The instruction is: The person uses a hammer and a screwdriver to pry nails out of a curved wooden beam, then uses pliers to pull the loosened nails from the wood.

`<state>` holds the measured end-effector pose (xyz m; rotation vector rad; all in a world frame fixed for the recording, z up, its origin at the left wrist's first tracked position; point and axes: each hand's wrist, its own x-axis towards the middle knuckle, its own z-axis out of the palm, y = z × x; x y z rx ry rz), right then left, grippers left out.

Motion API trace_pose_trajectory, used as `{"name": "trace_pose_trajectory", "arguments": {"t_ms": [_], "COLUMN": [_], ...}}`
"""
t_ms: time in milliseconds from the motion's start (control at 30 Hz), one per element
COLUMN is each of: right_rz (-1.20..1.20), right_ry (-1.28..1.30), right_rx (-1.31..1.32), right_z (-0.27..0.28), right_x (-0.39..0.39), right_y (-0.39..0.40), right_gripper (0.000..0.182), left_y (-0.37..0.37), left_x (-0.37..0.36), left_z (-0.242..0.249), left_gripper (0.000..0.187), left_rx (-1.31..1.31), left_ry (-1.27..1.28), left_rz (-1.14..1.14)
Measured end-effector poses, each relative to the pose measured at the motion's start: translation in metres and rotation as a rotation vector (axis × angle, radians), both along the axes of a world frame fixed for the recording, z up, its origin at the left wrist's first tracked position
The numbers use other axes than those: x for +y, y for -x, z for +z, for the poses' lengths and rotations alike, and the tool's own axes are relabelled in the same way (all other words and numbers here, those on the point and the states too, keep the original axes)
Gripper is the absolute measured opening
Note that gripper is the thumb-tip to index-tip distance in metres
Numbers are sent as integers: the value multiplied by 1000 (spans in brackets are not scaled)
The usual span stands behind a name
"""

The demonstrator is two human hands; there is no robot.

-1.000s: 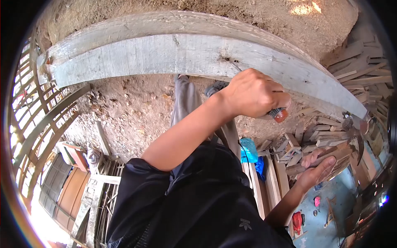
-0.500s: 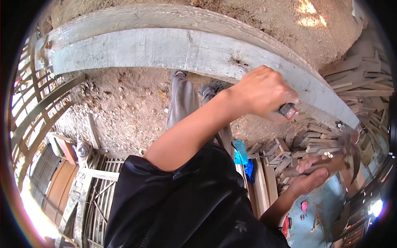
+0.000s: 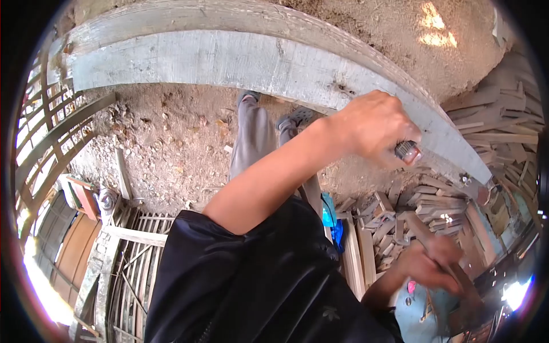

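Observation:
My left hand (image 3: 377, 128) is a closed fist around a chisel (image 3: 408, 152). Only the butt of its handle shows, with a dark ribbed band and a reddish end; the blade is hidden. This fist is over the right part of a long grey wooden beam (image 3: 211, 60). Lower right, my right hand (image 3: 432, 264) is closed round the wooden handle of a hammer (image 3: 422, 231). Motion blurs both the hand and the hammer's head, which points down and right, apart from the chisel.
Scrap wood pieces (image 3: 514, 126) are piled at the right, beyond the beam's end. Long planks (image 3: 359, 251) and a blue bag (image 3: 336, 228) lie beside my body. A slatted wooden frame (image 3: 140, 274) stands lower left, and a lattice fence (image 3: 51, 126) at the left edge.
My right hand and the hammer have swung down, away from the beam, and the hammer's head has tipped lower. My left hand keeps its hold on the chisel. The view has shifted slightly.

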<state>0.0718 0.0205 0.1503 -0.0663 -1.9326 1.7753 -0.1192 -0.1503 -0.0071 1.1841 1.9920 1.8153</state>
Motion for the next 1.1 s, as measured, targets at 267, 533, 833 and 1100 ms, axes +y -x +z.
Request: {"name": "trace_pose_trajectory", "arguments": {"t_ms": [267,533,833,1100], "right_rz": [-4,-239,-344,-333], "right_ry": [46,-492,-449,-404], "right_rx": [-81,-465,-638,-669], "right_z": [-21,-33,-41,-45], "right_x": [-17,-32,-41,-42], "right_y": [-7,-33,-59,-68], "right_gripper": [38,49,47,48], "left_y": [1,3,-13,-24], "left_x": [0,2,-9,-15], "left_z": [-5,-6,-11,-18], "left_gripper": [17,21,16,11], "left_rx": [25,166,446,484], "left_ry": [-37,152,597,423], "left_rz": [-54,-301,-918,-720]}}
